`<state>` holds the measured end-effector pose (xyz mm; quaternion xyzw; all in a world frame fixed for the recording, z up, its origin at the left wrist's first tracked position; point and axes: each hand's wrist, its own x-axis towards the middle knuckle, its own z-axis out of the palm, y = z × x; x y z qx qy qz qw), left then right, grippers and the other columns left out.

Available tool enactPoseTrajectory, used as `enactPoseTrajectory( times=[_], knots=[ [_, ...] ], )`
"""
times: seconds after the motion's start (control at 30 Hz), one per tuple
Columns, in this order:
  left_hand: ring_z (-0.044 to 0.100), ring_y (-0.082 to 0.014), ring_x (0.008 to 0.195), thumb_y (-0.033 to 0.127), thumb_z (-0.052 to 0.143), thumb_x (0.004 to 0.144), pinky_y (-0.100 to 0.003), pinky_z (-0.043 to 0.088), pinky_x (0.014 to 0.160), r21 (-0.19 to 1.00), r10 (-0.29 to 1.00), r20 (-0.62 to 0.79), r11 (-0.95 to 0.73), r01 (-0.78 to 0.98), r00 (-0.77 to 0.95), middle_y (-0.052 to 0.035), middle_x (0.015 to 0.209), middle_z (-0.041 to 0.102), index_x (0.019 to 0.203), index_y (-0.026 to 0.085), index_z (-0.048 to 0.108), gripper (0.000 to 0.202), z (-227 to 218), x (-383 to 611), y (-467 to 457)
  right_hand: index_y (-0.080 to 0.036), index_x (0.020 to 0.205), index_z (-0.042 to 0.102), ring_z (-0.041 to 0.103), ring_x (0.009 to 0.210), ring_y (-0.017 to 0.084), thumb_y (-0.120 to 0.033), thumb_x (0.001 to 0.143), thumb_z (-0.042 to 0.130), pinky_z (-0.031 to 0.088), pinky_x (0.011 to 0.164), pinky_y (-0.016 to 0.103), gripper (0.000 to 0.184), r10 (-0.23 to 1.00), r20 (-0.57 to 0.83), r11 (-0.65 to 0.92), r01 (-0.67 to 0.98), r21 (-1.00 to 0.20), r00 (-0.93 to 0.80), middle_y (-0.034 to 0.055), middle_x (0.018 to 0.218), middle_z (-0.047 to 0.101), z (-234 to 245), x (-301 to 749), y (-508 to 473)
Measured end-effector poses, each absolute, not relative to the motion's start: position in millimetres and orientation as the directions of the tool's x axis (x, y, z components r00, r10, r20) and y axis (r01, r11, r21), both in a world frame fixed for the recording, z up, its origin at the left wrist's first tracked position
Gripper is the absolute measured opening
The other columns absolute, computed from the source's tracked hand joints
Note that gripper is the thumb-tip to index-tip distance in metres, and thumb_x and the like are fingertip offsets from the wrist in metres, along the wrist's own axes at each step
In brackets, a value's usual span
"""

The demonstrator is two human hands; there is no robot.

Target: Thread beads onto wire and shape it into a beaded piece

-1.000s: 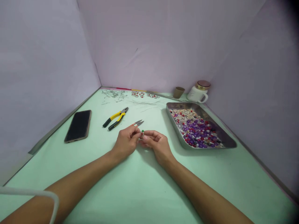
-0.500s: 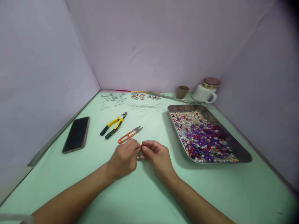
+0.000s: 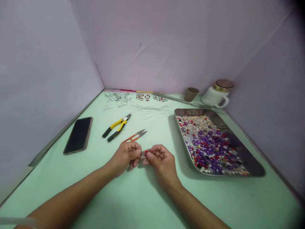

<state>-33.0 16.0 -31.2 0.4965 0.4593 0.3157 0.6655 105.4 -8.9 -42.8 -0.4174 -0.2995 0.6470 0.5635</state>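
Note:
Between my two hands is a small beaded piece (image 3: 144, 155) with red and clear beads, partly covered by fingers. My right hand (image 3: 162, 159) pinches it between thumb and forefinger, and a thin wire end sticks up above that hand. My left hand (image 3: 128, 156) is closed at the piece's left side, thumb against forefinger. Just beyond the left hand lie orange thread snips (image 3: 135, 136), their near end hidden by that hand. Yellow-and-black pliers (image 3: 116, 128) rest farther back to the left.
A metal tray (image 3: 183, 140) of mixed beads stands at the right. Left lies a phone (image 3: 78, 135). Along the back are cut wire bits (image 3: 118, 98), beaded rings (image 3: 143, 96), loose wires (image 3: 152, 109), a brown cup (image 3: 191, 94) and a lidded white mug (image 3: 213, 96).
My left hand has turned, so its thumb and fingers now show, and more of the beaded piece is visible. The whole view has shifted slightly.

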Motion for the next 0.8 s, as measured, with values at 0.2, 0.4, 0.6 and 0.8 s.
enactPoseTrajectory(
  times=[0.2,0.4,0.6,0.8],
  knots=[
    [0.036,-0.0038,0.03,0.028,0.06,0.068,-0.014,0.025,0.029,0.87,0.774,-0.381,0.485,-0.088,0.505,0.0038,0.041,0.048,0.063,0.014,0.05,0.019,-28.9,-43.1,22.4,-0.018,0.071,0.055,0.058,0.055,0.011,-0.021,0.063,0.068,0.051,0.047,0.022,0.016,0.987,-0.155,-0.157,-0.463,-0.872,-0.043,-0.001,0.063,0.062,-44.2,104.6,-7.0],
    [0.036,-0.0057,0.035,0.027,0.055,0.071,-0.017,0.028,0.033,0.968,0.927,-0.244,0.249,0.022,0.283,0.0056,0.042,0.044,0.065,0.016,0.049,0.014,-30.8,-35.5,10.9,-0.017,0.07,0.056,0.058,0.057,0.012,-0.021,0.062,0.067,0.052,0.047,0.023,0.015,0.992,-0.094,-0.06,-0.359,-0.931,0.08,0.0019,0.068,0.064,-40.3,99.5,-6.1],
    [0.051,-0.0127,0.066,0.015,0.05,0.073,-0.026,0.042,0.064,0.795,0.918,0.367,-0.395,0.461,0.153,-0.003,0.071,0.057,0.07,0.016,0.062,0.013,-32.9,-34.8,1.9,-0.016,0.07,0.056,0.059,0.058,0.012,-0.021,0.066,0.063,0.051,0.05,0.024,0.01,0.979,0.084,0.12,-0.192,-0.974,0.186,0.0019,0.068,0.064,-43.6,96.0,-9.5],
    [0.054,-0.0131,0.07,0.014,0.049,0.074,-0.026,0.044,0.065,0.719,0.863,0.486,-0.484,0.499,0.136,-0.0052,0.083,0.058,0.088,0.016,0.062,0.019,-33.8,-36.9,0.1,-0.017,0.073,0.055,0.06,0.059,0.012,-0.019,0.069,0.06,0.05,0.058,0.025,0.007,0.942,0.248,0.265,-0.047,-0.963,0.226,0.0011,0.068,0.064,-47.9,97.5,-11.4]
  ],
)
